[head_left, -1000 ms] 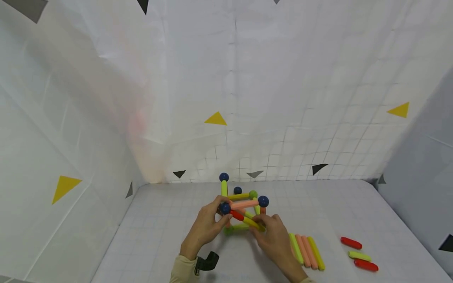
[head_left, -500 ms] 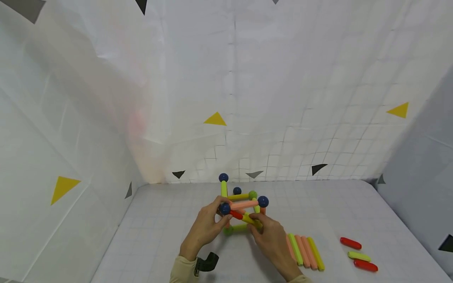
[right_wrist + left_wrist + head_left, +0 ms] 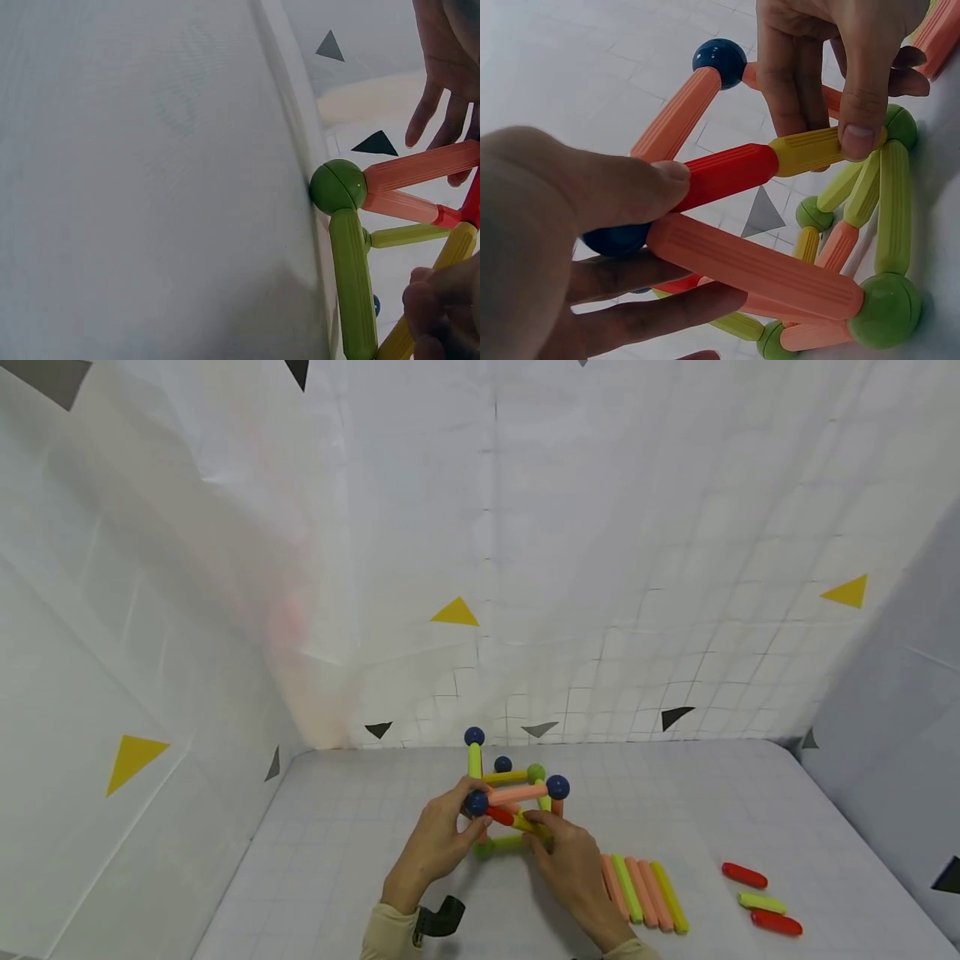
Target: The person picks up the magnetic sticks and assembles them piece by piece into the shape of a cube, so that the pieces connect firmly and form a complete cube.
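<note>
A frame of magnetic sticks and balls stands on the table in the head view. My left hand [image 3: 438,835] holds its near upper corner, a dark blue ball [image 3: 476,802], with the thumb on the end of a red stick [image 3: 731,176]. The red stick meets a yellow stick [image 3: 806,152] end to end, making a slanting line down to a green ball [image 3: 900,127]. My right hand [image 3: 573,864] pinches the yellow stick between thumb and fingers, close to that green ball. An orange stick [image 3: 517,794] joins the held ball to another blue ball [image 3: 558,787].
Right of the frame, several loose sticks [image 3: 642,893] lie in a row. Farther right are two red sticks [image 3: 744,875] and a short lime stick [image 3: 762,903]. A loose-looking blue ball [image 3: 503,764] sits behind the frame. White sheeting [image 3: 637,527] encloses the table.
My right hand has shifted slightly left and up along the yellow stick, uncovering more of the loose sticks' row. My left hand keeps its hold on the blue ball corner.
</note>
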Available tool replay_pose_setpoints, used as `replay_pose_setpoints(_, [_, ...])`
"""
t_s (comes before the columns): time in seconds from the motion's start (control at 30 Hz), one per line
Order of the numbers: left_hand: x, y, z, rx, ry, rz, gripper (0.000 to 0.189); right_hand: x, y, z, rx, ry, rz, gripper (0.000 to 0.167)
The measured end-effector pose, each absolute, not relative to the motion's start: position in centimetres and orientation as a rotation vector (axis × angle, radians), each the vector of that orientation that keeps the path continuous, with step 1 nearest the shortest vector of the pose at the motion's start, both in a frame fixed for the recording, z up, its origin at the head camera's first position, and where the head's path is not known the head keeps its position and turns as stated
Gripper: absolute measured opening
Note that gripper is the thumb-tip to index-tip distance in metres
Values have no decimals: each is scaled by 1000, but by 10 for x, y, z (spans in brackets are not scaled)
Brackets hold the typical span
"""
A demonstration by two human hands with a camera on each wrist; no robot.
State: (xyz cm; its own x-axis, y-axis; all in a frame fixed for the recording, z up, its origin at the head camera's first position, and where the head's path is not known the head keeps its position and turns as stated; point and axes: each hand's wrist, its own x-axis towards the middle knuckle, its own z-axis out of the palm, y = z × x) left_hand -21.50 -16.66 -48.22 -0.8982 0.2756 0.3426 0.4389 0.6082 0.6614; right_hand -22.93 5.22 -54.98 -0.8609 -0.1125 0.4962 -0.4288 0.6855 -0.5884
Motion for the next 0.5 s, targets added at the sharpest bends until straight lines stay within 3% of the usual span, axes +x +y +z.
replay_pose_setpoints(0.13, [-216, -167, -484, -605, -2619, -1173, 42, -231, 58, -547, 487, -2366, 1001, 32])
replay_pose_setpoints(0.3, [-216, -167, -484, -617, -2605, -1170, 42, -237, 75, -540, 576, -2141, 1136, 18])
replay_pose_setpoints(0.5, [-216, -166, -484, -588, -2606, -1149, 42, -247, 99, -542, 406, -2162, 1288, 19])
